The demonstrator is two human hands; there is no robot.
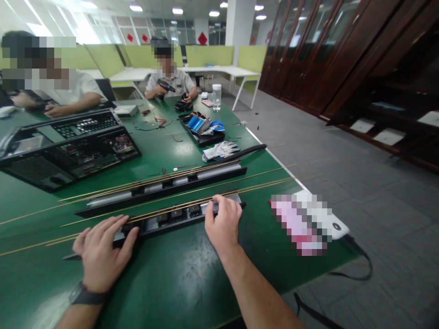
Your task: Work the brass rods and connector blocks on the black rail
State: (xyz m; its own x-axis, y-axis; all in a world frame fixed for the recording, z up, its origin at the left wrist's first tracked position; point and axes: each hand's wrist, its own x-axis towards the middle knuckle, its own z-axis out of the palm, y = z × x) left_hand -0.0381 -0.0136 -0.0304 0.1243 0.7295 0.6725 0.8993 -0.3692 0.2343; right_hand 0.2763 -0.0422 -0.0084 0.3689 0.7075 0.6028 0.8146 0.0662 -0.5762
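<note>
Brown cabinets [302, 57] fill the upper right, beside grey floor [308, 151]. Ceiling lights [177, 11] shine top centre; windows [84, 27] brighten the upper left.

Table [171, 283]: glossy green, spreading from the left edge past the frame's centre.
Case [73, 157]: open-sided, at left.
Strips [164, 188]: two, long and dark, one below the other across the middle.
Tray [188, 131]: black, full, above centre.
Gloves [221, 151]: white, just below the tray.
Jar [216, 99]: clear, white-lidded, upper centre.

Dark, watch-like band [89, 294] around the left wrist [97, 284]
</note>
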